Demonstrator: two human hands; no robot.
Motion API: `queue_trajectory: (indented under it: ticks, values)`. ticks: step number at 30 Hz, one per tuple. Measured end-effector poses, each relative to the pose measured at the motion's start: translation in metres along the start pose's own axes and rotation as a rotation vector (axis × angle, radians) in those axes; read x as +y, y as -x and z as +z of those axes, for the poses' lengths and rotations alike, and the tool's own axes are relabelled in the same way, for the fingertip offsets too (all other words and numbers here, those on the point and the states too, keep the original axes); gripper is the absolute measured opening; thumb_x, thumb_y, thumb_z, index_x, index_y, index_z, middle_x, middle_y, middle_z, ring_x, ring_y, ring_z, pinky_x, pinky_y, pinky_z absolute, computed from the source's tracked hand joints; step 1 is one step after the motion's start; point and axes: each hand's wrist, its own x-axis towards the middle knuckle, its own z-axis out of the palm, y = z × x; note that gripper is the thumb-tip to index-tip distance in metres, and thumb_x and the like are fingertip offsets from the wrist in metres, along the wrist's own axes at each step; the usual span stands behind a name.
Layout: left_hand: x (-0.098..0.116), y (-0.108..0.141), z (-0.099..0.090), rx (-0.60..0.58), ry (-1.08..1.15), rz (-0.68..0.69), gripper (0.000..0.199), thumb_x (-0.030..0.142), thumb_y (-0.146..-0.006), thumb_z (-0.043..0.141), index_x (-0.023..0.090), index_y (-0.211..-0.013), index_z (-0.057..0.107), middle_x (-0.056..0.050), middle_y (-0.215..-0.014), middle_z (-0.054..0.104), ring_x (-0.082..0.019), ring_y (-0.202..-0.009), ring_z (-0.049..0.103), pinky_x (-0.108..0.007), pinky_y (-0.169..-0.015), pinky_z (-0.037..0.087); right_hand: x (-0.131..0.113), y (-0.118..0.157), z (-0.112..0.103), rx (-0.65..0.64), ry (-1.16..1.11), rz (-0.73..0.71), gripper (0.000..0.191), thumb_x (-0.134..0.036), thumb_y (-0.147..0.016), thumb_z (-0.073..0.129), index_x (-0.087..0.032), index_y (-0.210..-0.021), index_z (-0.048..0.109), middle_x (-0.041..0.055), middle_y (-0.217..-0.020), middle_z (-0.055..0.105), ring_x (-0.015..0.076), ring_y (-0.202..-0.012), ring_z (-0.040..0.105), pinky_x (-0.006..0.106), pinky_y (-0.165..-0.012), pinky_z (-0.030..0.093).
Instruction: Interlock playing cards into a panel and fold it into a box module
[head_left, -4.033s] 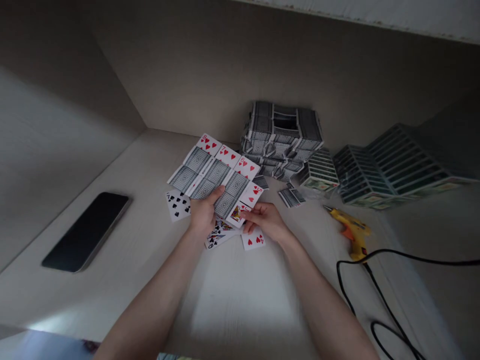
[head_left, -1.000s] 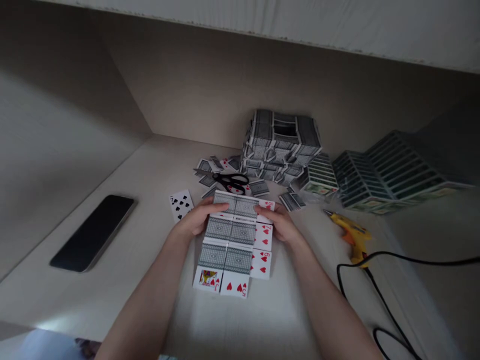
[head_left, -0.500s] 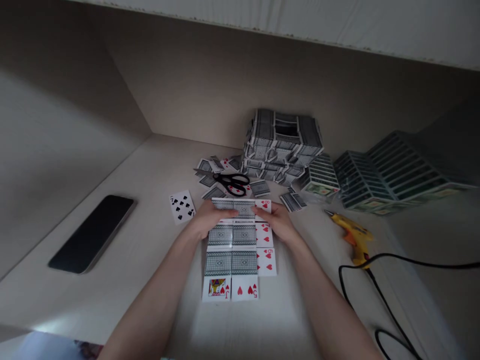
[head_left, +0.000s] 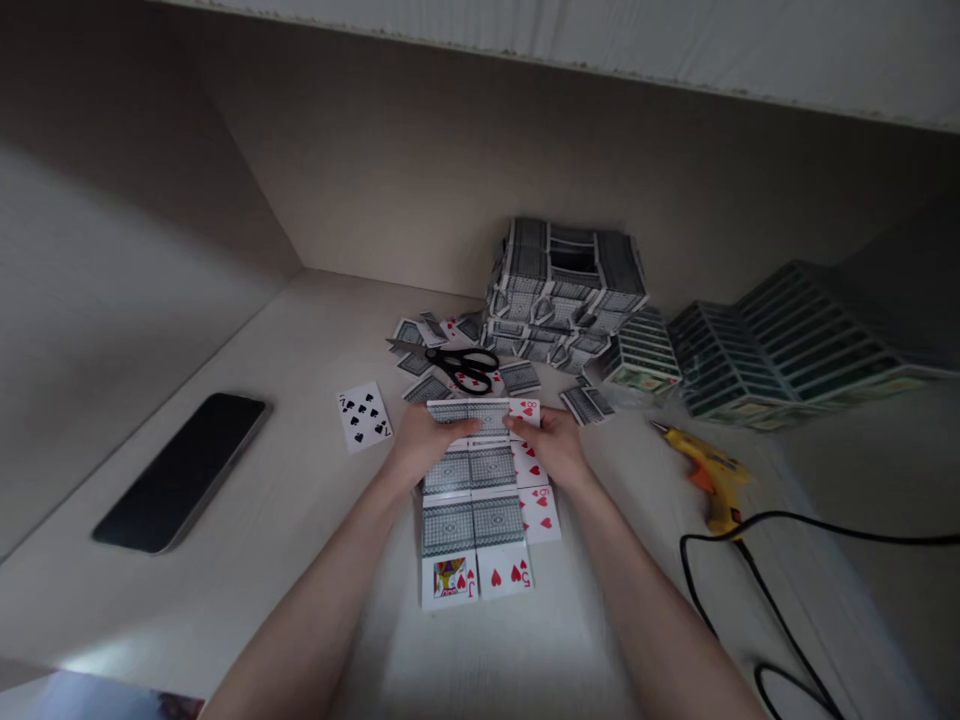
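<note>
Grey-backed card sheet (head_left: 474, 490) lies flat mid-counter (head_left: 300, 520); left hand (head_left: 427, 440) and right hand (head_left: 551, 448) press its far end, grips spread. Uneven pressure might buckle the joined cards.

Under the fingers (head_left: 459, 428) lies one flat panel of joined playing cards (head_left: 474, 495), six patterned grey backs in two columns with five red face cards along its edges. Left of the fingers sit one loose seven of spades card (head_left: 363, 416) and one black slab phone (head_left: 182, 470). Beyond them lies one pair of black-handled scissors (head_left: 457, 362), and to their right one yellow glue gun (head_left: 709, 473).
</note>
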Motion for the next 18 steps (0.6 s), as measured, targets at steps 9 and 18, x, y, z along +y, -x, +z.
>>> queue_trajectory:
  ticks: [9,18]
  values:
    - [0.009,0.000,-0.008,-0.164,0.290,-0.213,0.038,0.024,-0.052,0.081,0.014,-0.087,0.070,-0.011,-0.091,0.072,-0.024,-0.071,0.068,-0.038,-0.069,0.055,-0.009,0.001,-0.015,-0.459,-0.573,0.373,0.043,-0.056,-0.073,0.055,-0.018,-0.086,0.067,0.0061,-0.080,0.072,0.0232,-0.076,0.067,0.037,-0.071,0.050]
    - [0.009,0.002,-0.002,-0.169,0.280,-0.163,0.039,0.024,-0.051,0.082,0.012,-0.087,0.069,-0.011,-0.092,0.072,-0.024,-0.075,0.068,-0.035,-0.069,0.055,-0.001,0.005,-0.008,-0.521,-0.557,0.333,0.035,-0.037,-0.064,0.070,-0.019,-0.094,0.066,0.0054,-0.085,0.073,0.0231,-0.079,0.068,0.033,-0.069,0.052]
